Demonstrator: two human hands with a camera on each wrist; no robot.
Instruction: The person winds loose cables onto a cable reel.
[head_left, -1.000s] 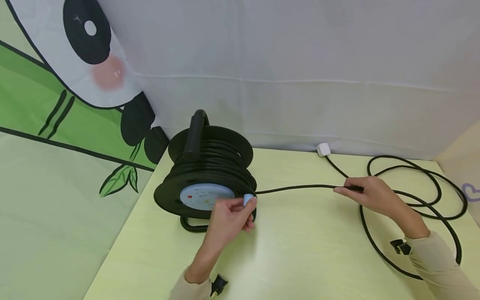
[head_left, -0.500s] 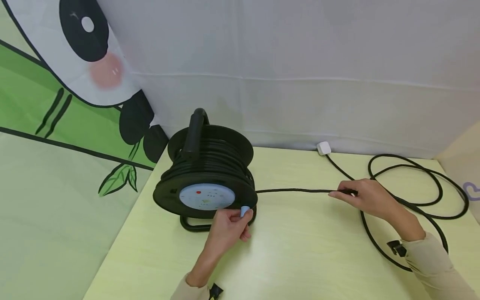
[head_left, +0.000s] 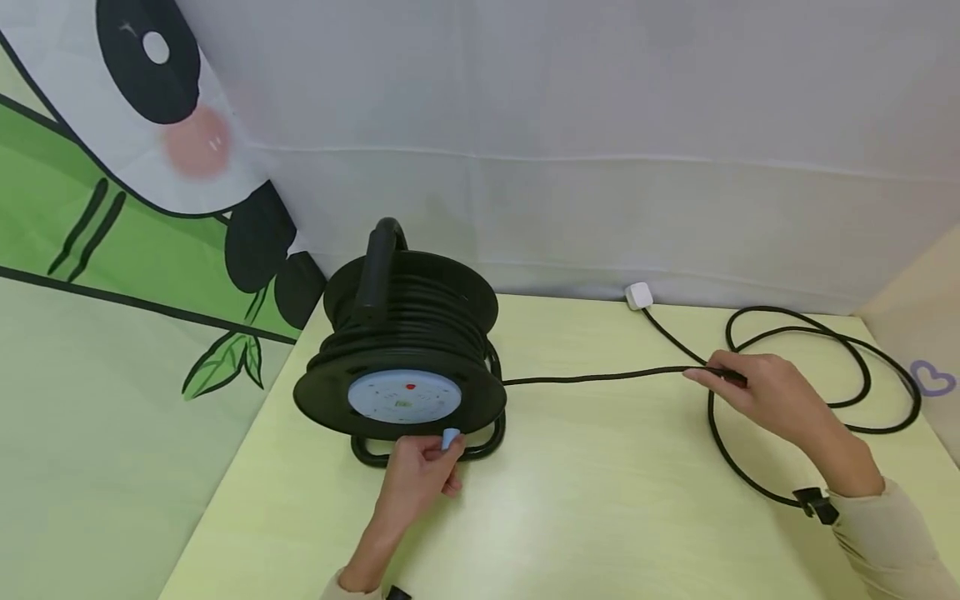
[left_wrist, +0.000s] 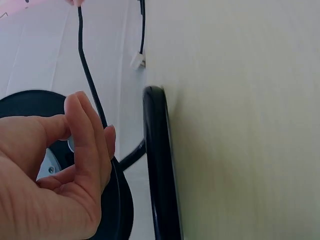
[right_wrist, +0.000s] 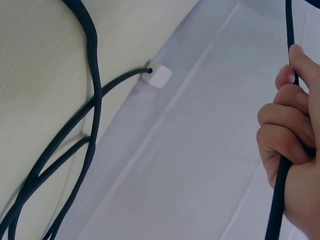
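A black cable reel (head_left: 405,333) stands on the left part of the table, its light blue socket face (head_left: 405,397) turned toward me. At the lower front edge of the reel, my left hand (head_left: 418,477) pinches a small light blue crank knob (head_left: 450,438) between thumb and fingers; in the left wrist view the fingers mostly cover it. Off to the right, my right hand (head_left: 776,400) grips the black cable (head_left: 600,378), which runs nearly straight from the reel. The right wrist view shows the fingers curled round the cable.
Loose loops of cable (head_left: 892,429) lie on the right of the table. A white plug (head_left: 639,296) at the cable's end rests by the back wall cloth (head_left: 562,208). The reel's black tube stand (head_left: 487,450) sits on the pale table (head_left: 570,500).
The knob and my left hand have moved down and left along the reel's rim as the socket face turned. My right hand still holds the cable, and the loose loops have shrunk.
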